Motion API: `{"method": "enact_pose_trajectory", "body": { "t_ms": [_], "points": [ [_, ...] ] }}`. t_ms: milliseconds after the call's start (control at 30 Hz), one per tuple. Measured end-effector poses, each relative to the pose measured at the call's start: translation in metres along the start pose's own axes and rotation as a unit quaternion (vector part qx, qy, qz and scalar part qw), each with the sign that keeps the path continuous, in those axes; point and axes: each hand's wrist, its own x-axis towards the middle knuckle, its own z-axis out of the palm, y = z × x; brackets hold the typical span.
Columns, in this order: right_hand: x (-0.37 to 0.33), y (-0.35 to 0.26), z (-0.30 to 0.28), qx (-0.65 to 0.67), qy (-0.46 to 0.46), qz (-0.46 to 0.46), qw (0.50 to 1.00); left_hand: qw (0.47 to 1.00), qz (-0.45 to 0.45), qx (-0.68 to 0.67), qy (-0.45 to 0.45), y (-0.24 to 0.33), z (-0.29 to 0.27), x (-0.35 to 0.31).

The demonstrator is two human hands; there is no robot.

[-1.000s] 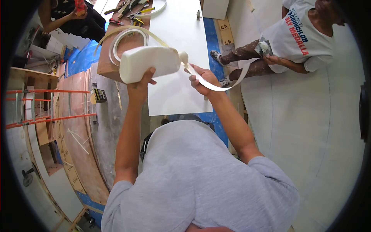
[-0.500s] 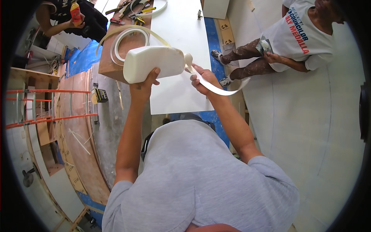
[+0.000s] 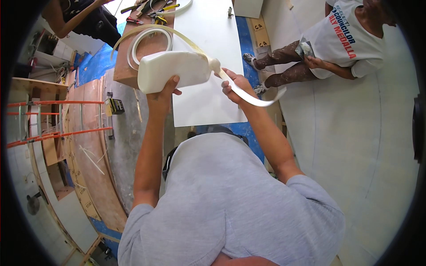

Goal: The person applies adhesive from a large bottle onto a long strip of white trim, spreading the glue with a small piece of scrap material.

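Observation:
A large white plastic bottle (image 3: 171, 68) lies tipped on its side in my left hand (image 3: 164, 91), the fingers wrapped under it. Its rounded spout end points right and meets a long, narrow white strip (image 3: 262, 101) like edge banding. My right hand (image 3: 236, 86) grips that strip just past the spout, and its free end curls away to the right. On the far side, the strip's yellowish face arcs leftward over a wooden box. Whether anything flows from the spout is hidden. Beneath both hands is a white board (image 3: 208, 108).
A coil of white strip (image 3: 133, 51) rests on the brown wooden box (image 3: 126, 79), with pliers and other hand tools (image 3: 153, 15) beyond. One person (image 3: 84, 20) stands far left; another (image 3: 350, 40) stands right holding a flat tool. An orange ladder (image 3: 62, 128) is at left.
The bottle has shifted slightly left, and the strip has slid a little through my right hand. The far-left person's orange drink bottle has gone from view as that arm rose.

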Motion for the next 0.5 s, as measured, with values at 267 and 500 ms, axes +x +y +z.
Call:
{"method": "enact_pose_trajectory", "body": {
  "t_ms": [267, 500],
  "points": [
    [-0.003, 0.001, 0.01, -0.065, 0.043, -0.014, 0.997, 0.999, -0.007, -0.042, 0.016, -0.002, 0.001, -0.007],
    [-0.017, 0.006, 0.027, -0.102, 0.081, -0.026, 0.991, 1.0, -0.018, -0.017, -0.015, -0.008, -0.005, -0.014]
  ]
}}
